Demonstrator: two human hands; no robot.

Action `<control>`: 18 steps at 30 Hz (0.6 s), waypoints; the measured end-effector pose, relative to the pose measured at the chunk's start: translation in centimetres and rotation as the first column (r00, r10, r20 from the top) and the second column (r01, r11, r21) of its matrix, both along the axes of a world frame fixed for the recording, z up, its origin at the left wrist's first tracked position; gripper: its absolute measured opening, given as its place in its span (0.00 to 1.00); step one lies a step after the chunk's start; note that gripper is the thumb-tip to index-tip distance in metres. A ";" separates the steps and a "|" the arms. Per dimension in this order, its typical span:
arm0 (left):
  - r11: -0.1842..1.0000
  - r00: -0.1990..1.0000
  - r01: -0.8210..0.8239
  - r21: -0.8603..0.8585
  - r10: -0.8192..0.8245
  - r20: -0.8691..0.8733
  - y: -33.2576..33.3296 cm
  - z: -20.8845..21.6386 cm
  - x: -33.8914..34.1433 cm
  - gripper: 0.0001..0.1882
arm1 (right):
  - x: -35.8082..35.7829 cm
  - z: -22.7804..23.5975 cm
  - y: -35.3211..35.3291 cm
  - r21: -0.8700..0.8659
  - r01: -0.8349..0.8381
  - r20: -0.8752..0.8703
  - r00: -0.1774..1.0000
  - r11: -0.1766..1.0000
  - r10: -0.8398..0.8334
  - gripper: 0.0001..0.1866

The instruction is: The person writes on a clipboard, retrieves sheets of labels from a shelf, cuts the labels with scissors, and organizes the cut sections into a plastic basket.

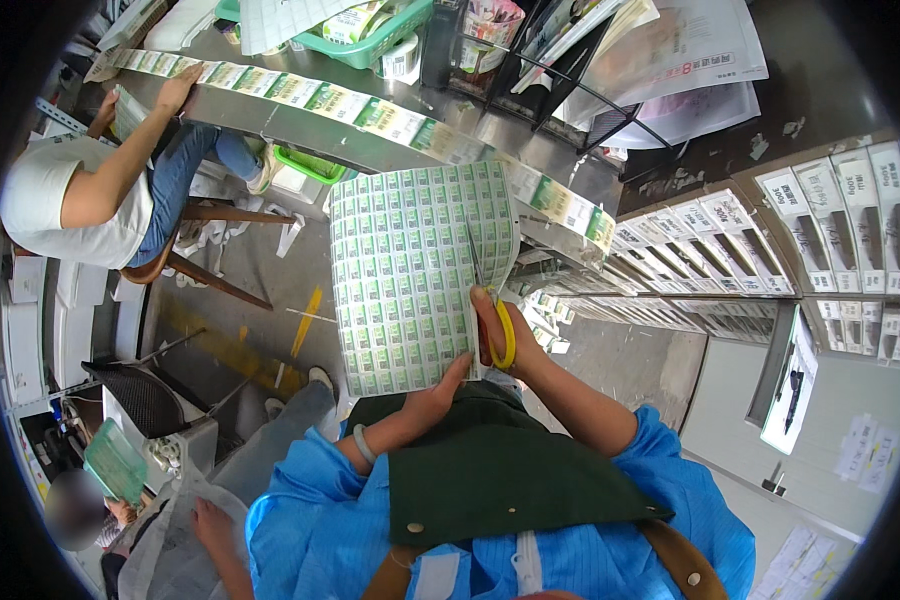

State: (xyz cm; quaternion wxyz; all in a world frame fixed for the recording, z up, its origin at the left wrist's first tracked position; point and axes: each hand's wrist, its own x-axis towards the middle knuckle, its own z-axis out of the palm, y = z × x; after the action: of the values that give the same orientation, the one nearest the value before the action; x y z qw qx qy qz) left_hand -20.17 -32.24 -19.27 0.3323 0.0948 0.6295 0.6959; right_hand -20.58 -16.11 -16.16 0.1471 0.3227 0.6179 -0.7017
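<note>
A large sheet of small green-and-white labels (pixel 405 270) spreads out in front of my apron, its right part curving away. My left hand (pixel 432 402) is closed on its lower edge, thumb lying on the printed face. In my right hand (pixel 522 350) is a pair of scissors (pixel 510 335) with yellow handles. Their blades point away from me and lie along a line between label columns, near the sheet's right side. Whether the blades are parted is hard to make out. The fingers behind the sheet are hidden.
Beyond the sheet runs a metal table (pixel 370 150) with a long label strip (pixel 290 90), a green basket (pixel 370 45) and a black wire rack (pixel 570 80). Boxes in a rack (pixel 690 240) stand right. A seated co-worker (pixel 80 205) is at left; another person's arm (pixel 220 540) shows lower left.
</note>
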 end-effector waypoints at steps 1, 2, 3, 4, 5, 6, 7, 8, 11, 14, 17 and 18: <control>1.000 0.999 0.004 0.020 -0.003 -0.032 0.0 0.0 0.0 0.14 | 0.0 -0.2 0.0 0.004 -0.002 -0.010 1.000 1.000 0.002 0.32; 1.000 1.000 0.000 0.015 0.000 -0.027 0.0 0.0 0.0 0.14 | 0.0 -0.2 0.1 -0.010 -0.005 0.000 1.000 1.000 0.005 0.32; 1.000 1.000 -0.003 0.012 0.004 -0.024 0.0 0.0 0.1 0.14 | -0.2 0.0 0.2 -0.024 -0.009 0.009 1.000 1.000 0.010 0.32; 1.000 1.000 -0.007 0.009 0.007 -0.020 0.0 0.0 0.1 0.14 | -0.2 0.1 0.2 -0.037 -0.013 0.017 1.000 0.999 0.014 0.32; 1.000 1.000 -0.014 0.016 0.014 -0.020 0.0 0.0 0.1 0.13 | -0.3 0.1 0.3 -0.024 -0.021 0.011 1.000 0.999 0.022 0.32; 0.999 1.000 -0.021 0.024 0.022 -0.020 0.1 0.0 0.1 0.13 | -0.3 0.1 0.4 -0.009 -0.030 0.006 1.000 1.000 0.030 0.33; 0.999 0.999 -0.029 0.031 0.029 -0.019 0.1 0.0 0.1 0.13 | -0.3 0.1 0.4 0.005 -0.038 0.000 0.999 0.999 0.038 0.33; 1.000 1.000 -0.008 0.007 0.009 -0.022 0.0 -0.1 0.1 0.13 | -0.5 0.2 0.4 0.023 -0.029 0.002 1.000 0.999 0.029 0.33; 0.998 0.999 0.041 -0.041 -0.041 -0.008 -0.2 -0.3 0.0 0.13 | -1.1 -0.1 0.4 0.057 0.002 0.001 1.000 0.998 -0.002 0.34; 0.998 0.998 0.038 -0.042 -0.035 0.061 -0.1 0.3 -0.1 0.12 | -1.3 -1.0 0.7 0.047 -0.005 0.008 1.000 0.999 0.005 0.34; 0.999 0.996 0.010 -0.030 -0.007 0.084 0.0 0.4 0.0 0.12 | -1.7 0.1 1.1 0.034 -0.070 0.041 0.997 0.997 0.068 0.34; 1.000 0.999 0.010 -0.022 -0.009 0.044 0.0 0.3 0.0 0.12 | -1.8 0.1 1.2 0.034 -0.079 0.043 0.996 0.996 0.077 0.35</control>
State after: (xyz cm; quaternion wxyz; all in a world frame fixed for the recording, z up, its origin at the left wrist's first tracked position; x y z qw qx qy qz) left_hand -20.19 -32.28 -19.00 0.3504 0.0787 0.6292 0.6893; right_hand -22.35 -14.90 -16.03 0.1816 0.3155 0.6393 -0.6773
